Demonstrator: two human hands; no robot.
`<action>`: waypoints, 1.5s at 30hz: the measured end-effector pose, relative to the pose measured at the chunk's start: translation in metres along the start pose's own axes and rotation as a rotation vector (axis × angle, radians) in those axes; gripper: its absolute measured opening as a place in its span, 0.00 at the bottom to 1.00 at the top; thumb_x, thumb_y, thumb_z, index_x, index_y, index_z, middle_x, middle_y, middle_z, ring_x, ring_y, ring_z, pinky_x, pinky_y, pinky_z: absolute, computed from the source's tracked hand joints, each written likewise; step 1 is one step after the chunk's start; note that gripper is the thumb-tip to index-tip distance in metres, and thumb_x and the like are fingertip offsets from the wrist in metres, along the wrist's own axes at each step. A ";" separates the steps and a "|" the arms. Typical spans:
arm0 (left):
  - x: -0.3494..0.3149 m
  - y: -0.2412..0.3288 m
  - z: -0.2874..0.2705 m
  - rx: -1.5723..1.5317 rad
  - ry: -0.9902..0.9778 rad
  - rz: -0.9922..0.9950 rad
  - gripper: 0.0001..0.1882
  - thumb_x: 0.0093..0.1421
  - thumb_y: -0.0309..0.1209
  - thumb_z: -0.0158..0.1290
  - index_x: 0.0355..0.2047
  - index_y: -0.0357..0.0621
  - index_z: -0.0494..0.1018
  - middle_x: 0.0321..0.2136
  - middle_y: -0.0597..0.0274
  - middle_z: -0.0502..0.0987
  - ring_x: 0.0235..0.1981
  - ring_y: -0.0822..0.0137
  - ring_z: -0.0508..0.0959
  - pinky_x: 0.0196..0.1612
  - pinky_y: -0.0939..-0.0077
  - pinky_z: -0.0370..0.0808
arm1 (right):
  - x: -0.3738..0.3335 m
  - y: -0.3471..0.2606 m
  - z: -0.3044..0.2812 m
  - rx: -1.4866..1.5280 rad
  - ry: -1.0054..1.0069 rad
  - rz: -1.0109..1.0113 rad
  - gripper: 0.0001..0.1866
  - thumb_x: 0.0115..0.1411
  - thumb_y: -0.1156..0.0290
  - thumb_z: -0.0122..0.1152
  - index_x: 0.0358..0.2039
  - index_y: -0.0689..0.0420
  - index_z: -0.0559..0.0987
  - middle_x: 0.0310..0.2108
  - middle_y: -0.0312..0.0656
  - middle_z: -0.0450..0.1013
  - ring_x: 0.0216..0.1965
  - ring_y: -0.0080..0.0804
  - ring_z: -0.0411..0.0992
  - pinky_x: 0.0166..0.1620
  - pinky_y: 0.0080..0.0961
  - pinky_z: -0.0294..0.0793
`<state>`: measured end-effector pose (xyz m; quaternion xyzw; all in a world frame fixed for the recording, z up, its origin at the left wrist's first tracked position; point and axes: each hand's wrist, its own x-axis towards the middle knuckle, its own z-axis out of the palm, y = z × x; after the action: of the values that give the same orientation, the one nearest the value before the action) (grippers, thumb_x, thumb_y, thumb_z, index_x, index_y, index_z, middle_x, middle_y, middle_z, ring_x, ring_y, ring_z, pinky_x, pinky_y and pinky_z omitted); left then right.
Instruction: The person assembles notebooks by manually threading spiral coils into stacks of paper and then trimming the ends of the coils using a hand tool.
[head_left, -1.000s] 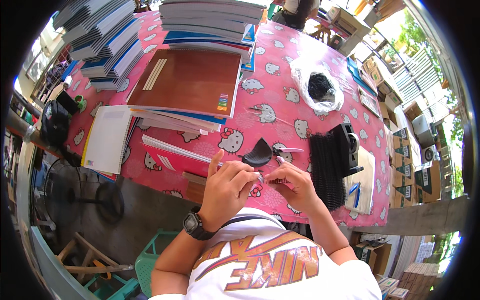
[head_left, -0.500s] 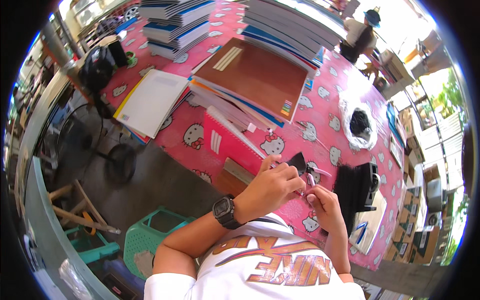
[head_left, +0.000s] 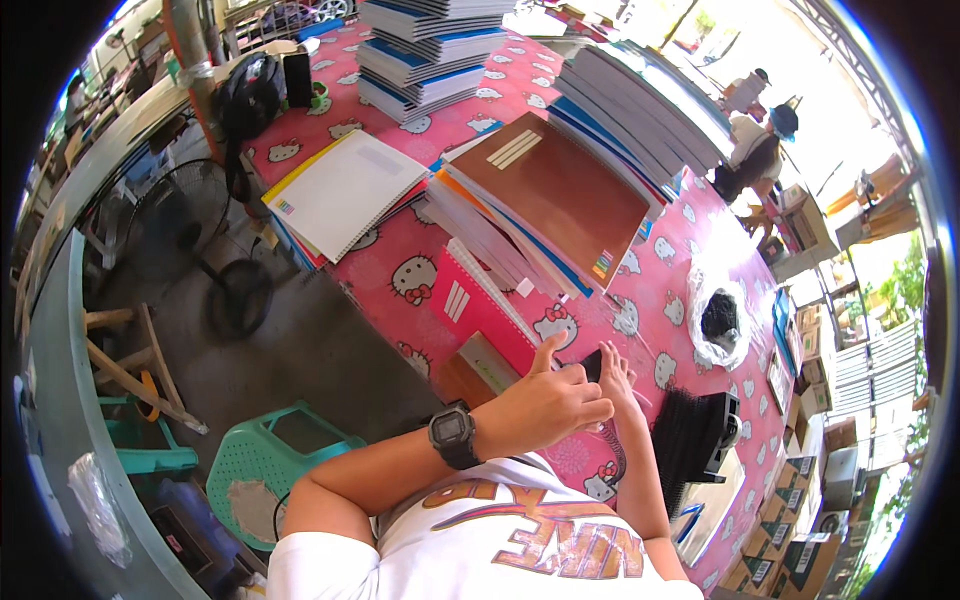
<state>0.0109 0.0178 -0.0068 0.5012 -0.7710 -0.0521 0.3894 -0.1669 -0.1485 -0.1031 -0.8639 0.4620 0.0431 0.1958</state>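
Observation:
A red spiral notebook [head_left: 482, 308] stands tilted on the pink patterned tablecloth, beside a brown block [head_left: 470, 368]. At the notebook's near right corner is my left hand [head_left: 548, 408], with a black watch on the wrist; its fingers are curled, and whatever they hold is hidden. Close by on the right, my right hand [head_left: 617, 380] has its fingers stretched out beside a small black object [head_left: 593, 364]. A dark coil [head_left: 614, 452] curves below the hands. To the right lies a bundle of thin black strands [head_left: 678, 440], against a black device [head_left: 720, 435].
Behind the red notebook sits a pile topped by a brown notebook [head_left: 560, 185], with a white notebook [head_left: 345, 190] to its left. Tall book stacks [head_left: 425, 70] stand farther back. A plastic bag [head_left: 718, 318] lies at right, a green stool [head_left: 265, 460] at lower left. Another person [head_left: 750, 150] sits far off.
My right hand has moved forward, and its fingers, earlier pinched together, are now stretched out. A pink-handled tool seen near it before is no longer visible. The view has turned slightly.

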 end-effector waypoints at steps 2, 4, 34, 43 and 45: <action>0.003 0.001 0.003 0.005 0.000 0.009 0.07 0.55 0.36 0.54 0.35 0.58 0.72 0.25 0.76 0.71 0.34 0.75 0.72 0.60 0.42 0.41 | -0.007 0.012 0.008 -0.042 0.026 -0.026 0.57 0.37 0.49 0.71 0.63 0.56 0.50 0.61 0.50 0.53 0.60 0.48 0.54 0.59 0.47 0.51; 0.001 -0.001 0.002 0.029 0.006 -0.005 0.07 0.56 0.35 0.54 0.35 0.58 0.72 0.25 0.75 0.70 0.34 0.75 0.73 0.60 0.40 0.40 | -0.006 0.018 0.013 0.033 0.052 -0.109 0.56 0.37 0.52 0.71 0.63 0.54 0.51 0.61 0.51 0.52 0.60 0.48 0.54 0.58 0.47 0.52; 0.003 -0.010 -0.017 0.079 0.063 -0.183 0.12 0.42 0.40 0.62 0.27 0.56 0.73 0.29 0.73 0.72 0.42 0.71 0.71 0.60 0.40 0.38 | -0.086 -0.033 -0.059 1.572 -0.228 -0.707 0.45 0.42 0.31 0.51 0.36 0.67 0.77 0.46 0.58 0.68 0.46 0.44 0.69 0.52 0.35 0.63; -0.005 -0.015 -0.003 0.020 0.156 -0.099 0.11 0.37 0.38 0.65 0.22 0.58 0.74 0.24 0.77 0.72 0.37 0.75 0.72 0.61 0.41 0.36 | -0.084 -0.039 -0.078 1.214 -0.233 -0.728 0.42 0.38 0.32 0.59 0.36 0.64 0.78 0.46 0.56 0.68 0.47 0.44 0.67 0.50 0.36 0.63; -0.005 -0.012 -0.003 0.019 0.147 -0.081 0.11 0.37 0.38 0.65 0.22 0.58 0.74 0.24 0.77 0.72 0.37 0.75 0.72 0.61 0.42 0.36 | -0.077 -0.032 -0.073 0.864 -0.072 -0.442 0.41 0.39 0.33 0.59 0.35 0.63 0.78 0.45 0.52 0.70 0.49 0.44 0.67 0.51 0.35 0.63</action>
<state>0.0227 0.0170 -0.0137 0.5379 -0.7199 -0.0236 0.4380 -0.1922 -0.1001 -0.0072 -0.7791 0.2362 -0.1654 0.5567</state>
